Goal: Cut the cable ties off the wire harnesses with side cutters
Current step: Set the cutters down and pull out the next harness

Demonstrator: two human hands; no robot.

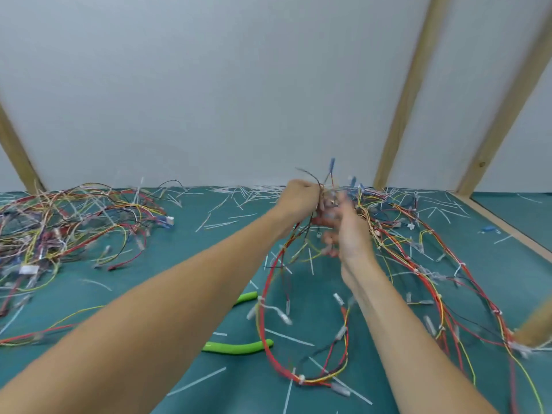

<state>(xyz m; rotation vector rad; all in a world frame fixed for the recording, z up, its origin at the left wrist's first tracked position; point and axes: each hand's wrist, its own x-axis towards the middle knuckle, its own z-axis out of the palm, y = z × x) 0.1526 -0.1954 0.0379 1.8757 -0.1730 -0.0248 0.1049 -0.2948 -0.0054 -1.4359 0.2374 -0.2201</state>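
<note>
My left hand (pixel 301 194) is raised above the green mat (pixel 179 264) and grips the top of a wire harness (pixel 264 297). Its red, yellow and black wires hang down in a long loop to the mat. White cable ties (pixel 301 378) still bind the loop near its bottom. My right hand (pixel 343 231) is right beside the left one, blurred, with its fingers curled into the same bundle. The side cutters (pixel 239 347) with bright green handles lie on the mat, partly hidden under my left forearm, and neither hand touches them.
A loose pile of wires (pixel 59 225) lies at the left and another tangle (pixel 418 252) at the right. Several cut white tie pieces (pixel 248 191) litter the mat. Wooden posts (pixel 409 94) stand against the white back wall. A wooden rail (pixel 507 231) edges the mat's right side.
</note>
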